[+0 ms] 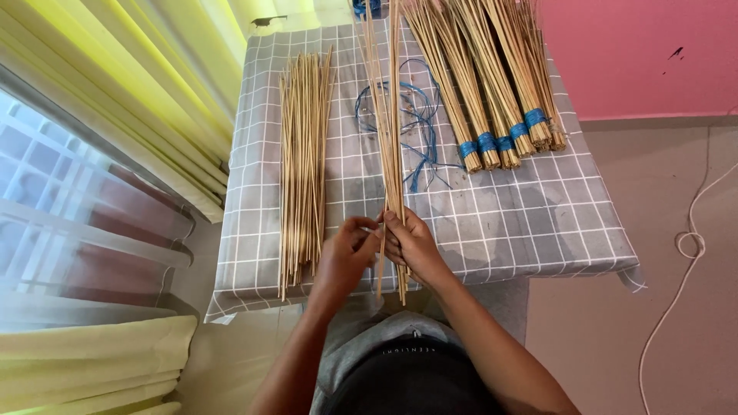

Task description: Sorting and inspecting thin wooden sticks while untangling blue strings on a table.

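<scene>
Two hands meet at the near edge of the surface, which is draped in a grey cloth with a white grid. The left hand and the right hand are both curled shut around the lower end of a thin handful of sticks, pale straw-coloured and long, which runs away from the person across the middle of the cloth and past its far edge. The stick ends poke out below the hands, just over the near edge.

Left of this handful, a loose pile of sticks lies flat on the cloth, unbound and slightly fanned. Right of the handful, a tangle of blue string lies on the cloth, partly under the sticks. Farther right, toward the pink wall, several tied bundles lie side by side, each wrapped near its end with blue string.

Judging by this layout, the handful is being gathered and evened at its ends, a step between the loose pile and the tied bundles. A next move would seem to call for one hand keeping the handful pinched tight while the other reaches right for the blue string; loosening the grip could let the sticks splay.
</scene>
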